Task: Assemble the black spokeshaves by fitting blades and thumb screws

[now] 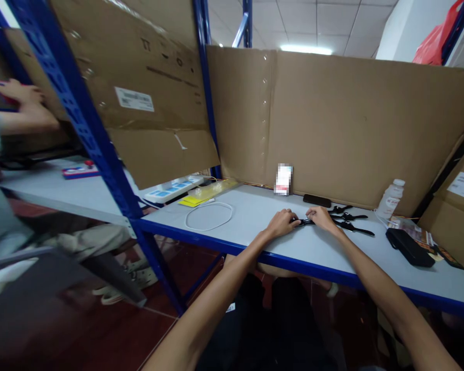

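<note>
My left hand (pixel 281 222) and my right hand (pixel 321 217) rest on the grey table (pixel 255 211) close together, both closed on one small black watch (pixel 304 222) that lies between them. The left fingers curl round its left end and the right fingers pinch its right end. Just right of my right hand lie several more black watch straps (pixel 351 219) on the tabletop. Most of the held piece is hidden by my fingers.
A cardboard wall (pixel 332 123) backs the table. On it are a white cable loop (pixel 209 215), a yellow pad (pixel 191 201), a power strip (pixel 174 189), a dark phone (pixel 317 200), a plastic bottle (pixel 390 199) and a black case (pixel 409 247). Another person's arm (pixel 21 111) reaches at far left.
</note>
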A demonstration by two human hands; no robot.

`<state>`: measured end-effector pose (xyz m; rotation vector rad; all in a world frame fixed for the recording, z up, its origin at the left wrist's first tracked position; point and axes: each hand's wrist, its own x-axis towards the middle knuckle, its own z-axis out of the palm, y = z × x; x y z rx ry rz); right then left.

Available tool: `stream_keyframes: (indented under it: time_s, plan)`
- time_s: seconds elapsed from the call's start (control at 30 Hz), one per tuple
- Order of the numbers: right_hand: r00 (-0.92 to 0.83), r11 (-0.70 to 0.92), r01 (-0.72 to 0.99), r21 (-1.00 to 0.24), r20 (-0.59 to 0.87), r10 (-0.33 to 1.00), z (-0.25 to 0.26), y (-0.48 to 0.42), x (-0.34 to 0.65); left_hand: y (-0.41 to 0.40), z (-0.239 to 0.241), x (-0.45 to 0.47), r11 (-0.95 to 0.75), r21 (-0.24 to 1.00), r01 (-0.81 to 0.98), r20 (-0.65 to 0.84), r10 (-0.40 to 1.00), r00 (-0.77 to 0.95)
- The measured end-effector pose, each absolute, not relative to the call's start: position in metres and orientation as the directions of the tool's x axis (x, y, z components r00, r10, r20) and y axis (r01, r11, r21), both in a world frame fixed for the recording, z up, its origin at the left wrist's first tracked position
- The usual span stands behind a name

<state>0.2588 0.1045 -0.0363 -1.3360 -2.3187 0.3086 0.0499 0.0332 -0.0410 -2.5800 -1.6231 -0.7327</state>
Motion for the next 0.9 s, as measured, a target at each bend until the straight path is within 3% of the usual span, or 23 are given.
stream_keyframes:
  time_s: [0.43,0.63,0.77,0.9]
  plan:
    - [-0.420,0.493,0.826,-0.273,0.285,0.862,-0.038,0.089,0.250,0.036,-0.043,0.049,-0.454,0.396,0.798,0.387,0.870,0.304]
    - [-0.369,0.450,0.851,-0.271,0.301,0.879,-0.036,0.088,0.251,0.047,-0.046,0.037,-0.322,0.502,0.802,0.415,0.904,0.103]
    - [-0.287,0.383,0.879,-0.285,0.324,0.901,-0.029,0.095,0.261,0.051,-0.049,0.031,-0.201,0.514,0.834,0.411,0.911,-0.033]
    - [-0.193,0.312,0.900,-0.303,0.364,0.911,-0.018,0.105,0.282,0.045,-0.047,0.036,-0.232,0.468,0.853,0.440,0.898,0.002]
